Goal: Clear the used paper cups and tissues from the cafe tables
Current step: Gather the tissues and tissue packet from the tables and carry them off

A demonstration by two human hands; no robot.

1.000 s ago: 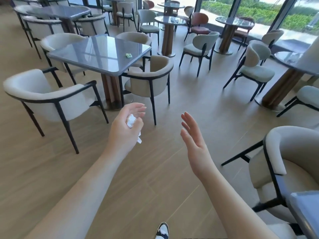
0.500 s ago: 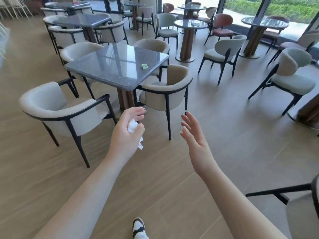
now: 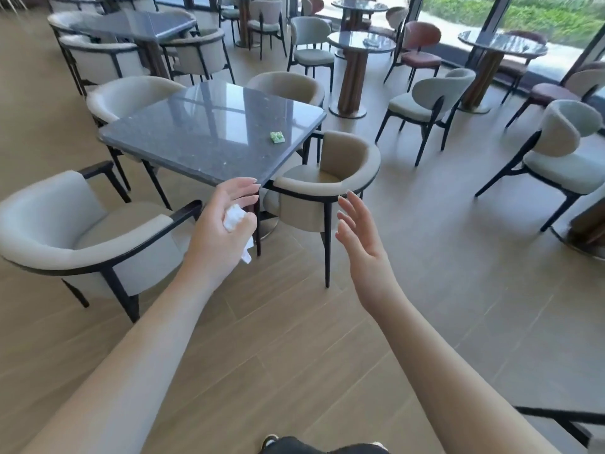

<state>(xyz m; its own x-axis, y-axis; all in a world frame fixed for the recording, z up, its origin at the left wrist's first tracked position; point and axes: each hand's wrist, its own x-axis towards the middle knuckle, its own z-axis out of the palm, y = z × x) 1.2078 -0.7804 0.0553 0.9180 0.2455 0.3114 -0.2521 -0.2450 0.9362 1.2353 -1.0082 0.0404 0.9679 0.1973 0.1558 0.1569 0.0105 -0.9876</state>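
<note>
white tissue (image 3: 234, 218), green wrapper (image 3: 277, 137) on speckled dark grey table (image 3: 196, 139), beige chairs (image 3: 322, 178), tan wood floor (image 3: 262, 348).

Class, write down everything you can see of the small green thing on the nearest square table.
The green wrapper is a small, crumpled, bright green piece with paler patches, perhaps paper or foil; too small to tell. It lies flat on the dark speckled table, near the right edge, beside the beige chair. Nothing touches it but the tabletop. Both hands are short of it.
</note>
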